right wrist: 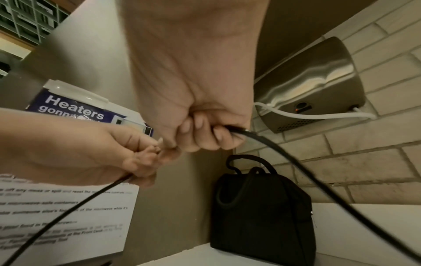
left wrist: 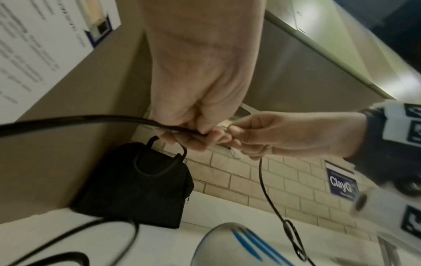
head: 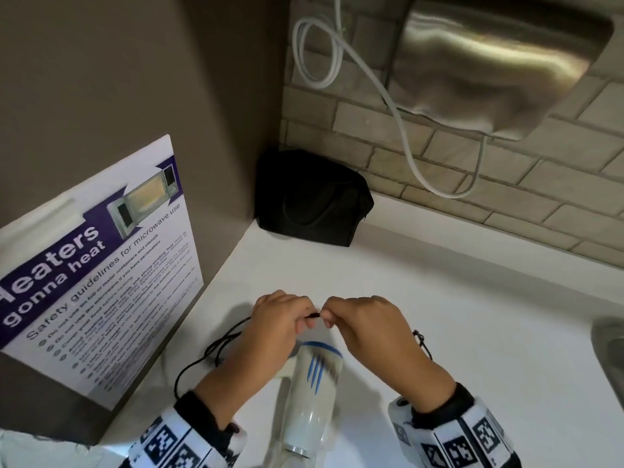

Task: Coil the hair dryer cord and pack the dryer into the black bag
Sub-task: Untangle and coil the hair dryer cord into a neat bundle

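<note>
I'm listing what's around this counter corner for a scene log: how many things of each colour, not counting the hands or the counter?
Black: 2, the bag and the cord.
White: 3, the hair dryer, the poster and the cable.
Silver: 1, the hand dryer.
Total: 6
</note>
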The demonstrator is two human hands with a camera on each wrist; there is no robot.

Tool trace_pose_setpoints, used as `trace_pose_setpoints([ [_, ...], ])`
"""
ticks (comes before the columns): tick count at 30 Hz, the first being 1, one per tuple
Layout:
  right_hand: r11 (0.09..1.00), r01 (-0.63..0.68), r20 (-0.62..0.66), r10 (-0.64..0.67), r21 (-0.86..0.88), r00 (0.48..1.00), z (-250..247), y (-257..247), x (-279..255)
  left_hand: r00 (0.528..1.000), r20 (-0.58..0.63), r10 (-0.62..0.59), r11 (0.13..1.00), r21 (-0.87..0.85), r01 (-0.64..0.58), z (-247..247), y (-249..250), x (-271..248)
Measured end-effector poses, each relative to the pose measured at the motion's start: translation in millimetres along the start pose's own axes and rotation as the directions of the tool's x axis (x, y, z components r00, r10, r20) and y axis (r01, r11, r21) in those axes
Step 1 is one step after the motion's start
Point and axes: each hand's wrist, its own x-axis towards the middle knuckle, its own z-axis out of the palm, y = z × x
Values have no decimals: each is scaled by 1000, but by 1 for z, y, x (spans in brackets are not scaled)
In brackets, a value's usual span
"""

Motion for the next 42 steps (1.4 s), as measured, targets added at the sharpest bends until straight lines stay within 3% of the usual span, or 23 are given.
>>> trace_pose_setpoints([
  [4,991,-47,0,47,125,999,-2,15,2,988,-73,-137,895,-436,92,-17,-14,-4],
  [9,984,-77,41,71,158,997,16,24,3,947,-113,-302,824,-531,199,-31,-16,-5],
  [14,982,-178,94,171,65,981,30,36,1,840,-186,-510,699,-658,279,-40,-44,-7],
  [22,968,-230,140,216,99,966,42,49,-2,785,-133,-606,547,-785,289,-32,-74,-9],
  [28,936,-294,159,266,194,951,43,62,-6,806,-108,-582,641,-671,373,-27,-70,-14],
  [30,935,-320,171,294,152,940,40,65,-10,824,-171,-539,760,-521,389,-27,-69,-15],
  [33,939,-340,108,332,60,937,30,62,-13,894,-235,-382,918,-207,338,-21,-67,-16],
  [35,953,-303,78,302,4,950,23,54,-12,939,-199,-280,960,-30,279,-12,-50,-15],
  [38,978,-205,61,208,-47,976,14,29,-8,986,-21,-166,976,139,167,7,-10,-6],
  [40,990,-138,99,141,-36,985,9,12,-4,992,70,-104,994,48,101,16,6,-1],
  [42,996,-85,90,86,-12,992,6,4,-4,991,70,-111,982,-147,121,15,9,1],
])
